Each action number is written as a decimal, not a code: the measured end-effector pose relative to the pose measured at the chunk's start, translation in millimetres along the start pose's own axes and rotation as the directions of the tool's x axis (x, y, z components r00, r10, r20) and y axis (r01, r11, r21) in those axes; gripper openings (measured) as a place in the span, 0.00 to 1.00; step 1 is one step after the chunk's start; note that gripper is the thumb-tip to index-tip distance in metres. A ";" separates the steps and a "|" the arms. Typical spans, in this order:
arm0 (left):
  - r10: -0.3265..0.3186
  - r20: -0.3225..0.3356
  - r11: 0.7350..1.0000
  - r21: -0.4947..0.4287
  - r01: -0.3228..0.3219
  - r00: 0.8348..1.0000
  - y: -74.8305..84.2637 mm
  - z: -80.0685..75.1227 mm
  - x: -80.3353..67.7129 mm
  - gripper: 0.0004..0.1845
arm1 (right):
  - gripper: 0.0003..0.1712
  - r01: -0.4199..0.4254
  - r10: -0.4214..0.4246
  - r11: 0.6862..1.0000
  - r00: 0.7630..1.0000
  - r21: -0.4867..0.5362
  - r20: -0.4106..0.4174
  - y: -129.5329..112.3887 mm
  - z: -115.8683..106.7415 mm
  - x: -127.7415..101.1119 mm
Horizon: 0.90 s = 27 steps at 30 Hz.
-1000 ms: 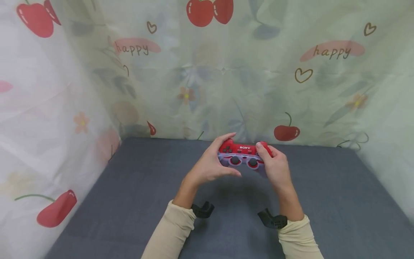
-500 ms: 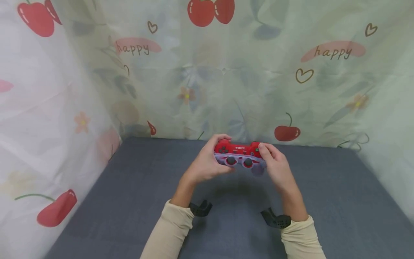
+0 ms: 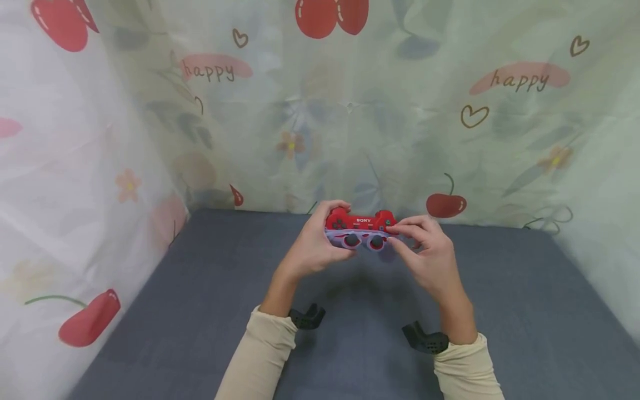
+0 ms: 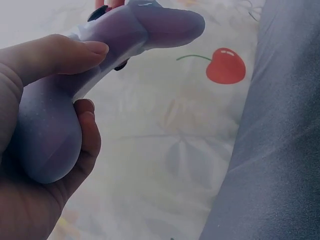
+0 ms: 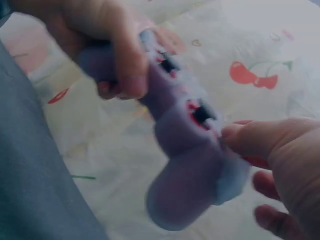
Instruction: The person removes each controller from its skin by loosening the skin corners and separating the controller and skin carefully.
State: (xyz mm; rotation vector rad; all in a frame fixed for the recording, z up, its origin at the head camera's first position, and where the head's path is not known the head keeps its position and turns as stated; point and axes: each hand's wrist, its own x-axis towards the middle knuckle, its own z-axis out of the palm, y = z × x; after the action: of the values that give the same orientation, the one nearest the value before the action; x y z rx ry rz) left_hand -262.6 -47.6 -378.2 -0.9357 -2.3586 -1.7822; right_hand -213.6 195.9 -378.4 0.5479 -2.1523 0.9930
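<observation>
I see my left hand (image 3: 312, 250) wrapped around the left handle of the game controller (image 3: 361, 229), fingers curled under it and thumb lying over the top edge; the left grip is closed on the controller. The left wrist view confirms this: the pale purple handle (image 4: 47, 135) sits in my palm with the fingers folded round it.

The controller is held up off the grey bench (image 3: 200, 289), near the bench's far edge, just in front of the cherry-print curtain (image 3: 350, 111). Its top face is red with white lettering, its lower half pale purple, and two dark thumbsticks sit side by side below the lettering.

My right hand (image 3: 427, 253) is at the controller's right end. Its thumb and forefinger tips reach in to touch the red face near the buttons; the other fingers are loosely spread beside it and do not wrap the handle. In the right wrist view the thumb tip (image 5: 240, 137) rests against the controller's edge while the right handle hangs free below. I read this grip as not clasped, fingers only touching.

Both cream sleeves (image 3: 265, 355) lie nearer to me than the controller, with a black wrist mount (image 3: 425, 340) showing at each cuff. A red cherry (image 3: 445, 204) is printed on the curtain just right of the controller.
</observation>
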 end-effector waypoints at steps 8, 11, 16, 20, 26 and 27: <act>0.001 0.000 1.000 0.012 -0.001 1.000 1.4 0.1 -1.1 0.43 | 0.17 0.132 -0.145 0.976 0.987 -0.172 -0.065 -2.5 11.9 -1.3; -0.001 -0.004 1.000 0.022 0.001 1.000 1.5 0.4 -1.3 0.43 | 0.14 0.135 -0.147 0.968 0.988 -0.213 -0.043 -3.5 14.5 -1.4; -0.010 -0.027 0.997 0.079 0.012 1.000 3.5 2.8 -1.1 0.44 | 0.11 0.098 -0.101 0.975 0.995 -0.199 -0.004 -4.5 16.2 -4.3; -0.035 -0.057 0.988 0.145 0.043 0.998 6.1 4.7 -1.4 0.44 | 0.08 0.077 -0.078 0.992 0.997 -0.102 -0.001 -3.7 17.1 -6.1; -0.046 -0.096 0.981 0.183 0.063 0.994 5.9 6.4 0.3 0.43 | 0.10 0.045 -0.045 0.999 0.998 0.008 0.053 -2.7 17.7 -6.7; -0.043 -0.103 0.978 0.197 0.063 0.994 5.5 6.8 0.5 0.43 | 0.10 0.040 -0.041 0.999 0.997 0.017 0.065 -2.5 17.8 -6.7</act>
State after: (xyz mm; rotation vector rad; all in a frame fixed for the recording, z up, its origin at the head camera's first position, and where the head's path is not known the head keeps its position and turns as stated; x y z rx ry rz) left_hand -258.2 -40.5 -375.7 -0.7491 -2.4641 -1.5315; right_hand -214.9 181.1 -390.5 0.6378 -2.1838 0.9831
